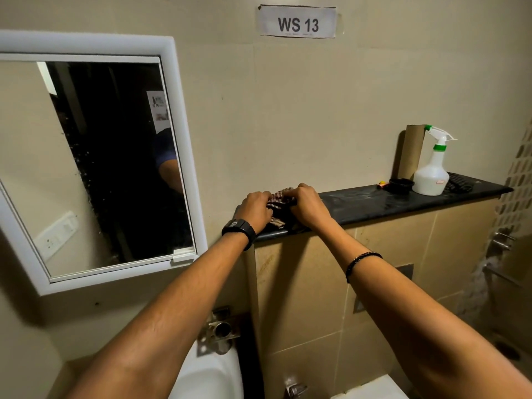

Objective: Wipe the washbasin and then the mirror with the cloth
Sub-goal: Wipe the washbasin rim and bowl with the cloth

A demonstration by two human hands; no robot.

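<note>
1. Head view: a small, crumpled, red-and-white checked cloth (278, 204) lies at the left end of a dark polished stone shelf (403, 201), between both hands
2. The left hand (256, 210), wearing a black wristwatch (239, 228), and the right hand (306, 204) each curl their fingers closed on the cloth
3. The cloth looks soft, light and limp; bunching it in one fist would likely hold best
4. A white-framed wall mirror (86, 156) hangs to the left; the white ceramic washbasin (207, 375) sits below, partly hidden by the forearms
5. Further right on the shelf stand a white spray bottle (431, 174), a cardboard tube (410, 148) and a small black dish (401, 184), possibly a lid, well apart from the hands
</note>
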